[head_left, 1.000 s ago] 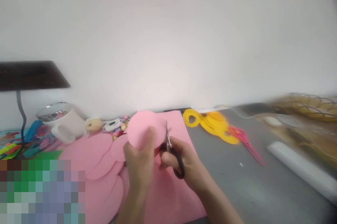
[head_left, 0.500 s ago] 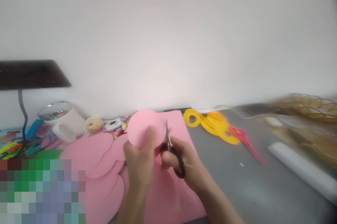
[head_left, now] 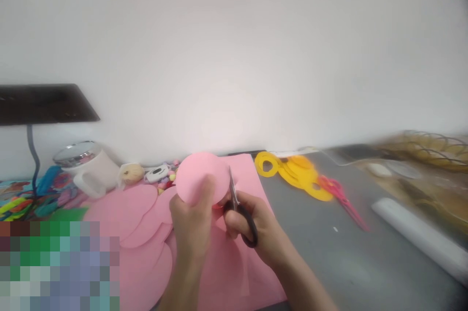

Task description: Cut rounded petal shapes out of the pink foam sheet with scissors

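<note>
Pinching pink paper circle with fingers of left hand, thumb pressed across its lower face, rest tucked behind and hidden; gripping black-handled scissors with fingers of right hand, curled round the loops; blades pointing up along right edge of circle, unclear whether touching or just beside; something small and red peeking out between the hands, too covered to identify; all of this above large pink sheet on grey bench; to the left, heap of overlapping pink paper pieces, with green piece at its far edge; behind the heap, white mug with shiny lid, beige round item and white gadget near each other; to the right, yellow paper rings and discs, overlapping, just beside pink scissors, then tiny white scrap and long white roll lying slantwise; at back, pale wall, with dark panel at upper left and cable hanging below
</note>
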A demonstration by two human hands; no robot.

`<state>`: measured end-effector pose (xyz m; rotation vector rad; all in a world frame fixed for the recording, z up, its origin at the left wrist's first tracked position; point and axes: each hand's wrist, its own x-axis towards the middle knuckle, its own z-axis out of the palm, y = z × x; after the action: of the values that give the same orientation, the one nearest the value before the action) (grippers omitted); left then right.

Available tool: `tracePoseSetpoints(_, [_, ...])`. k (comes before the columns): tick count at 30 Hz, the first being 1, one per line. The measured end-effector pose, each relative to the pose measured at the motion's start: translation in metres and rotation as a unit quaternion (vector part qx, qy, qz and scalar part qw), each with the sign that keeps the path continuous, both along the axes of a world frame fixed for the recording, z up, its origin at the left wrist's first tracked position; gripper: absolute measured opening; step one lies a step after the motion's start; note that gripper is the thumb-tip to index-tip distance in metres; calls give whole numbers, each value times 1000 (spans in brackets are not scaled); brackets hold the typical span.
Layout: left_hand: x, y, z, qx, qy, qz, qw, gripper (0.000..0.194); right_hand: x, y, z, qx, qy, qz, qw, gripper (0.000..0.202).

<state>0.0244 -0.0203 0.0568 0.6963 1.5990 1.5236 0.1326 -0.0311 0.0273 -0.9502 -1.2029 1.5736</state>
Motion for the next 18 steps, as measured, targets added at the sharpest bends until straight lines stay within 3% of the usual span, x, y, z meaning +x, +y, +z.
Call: tracePoseSetpoints(18, [-3,1,0,9,7,2,1000,26,-1,1,0,2,-3,-5,1000,8])
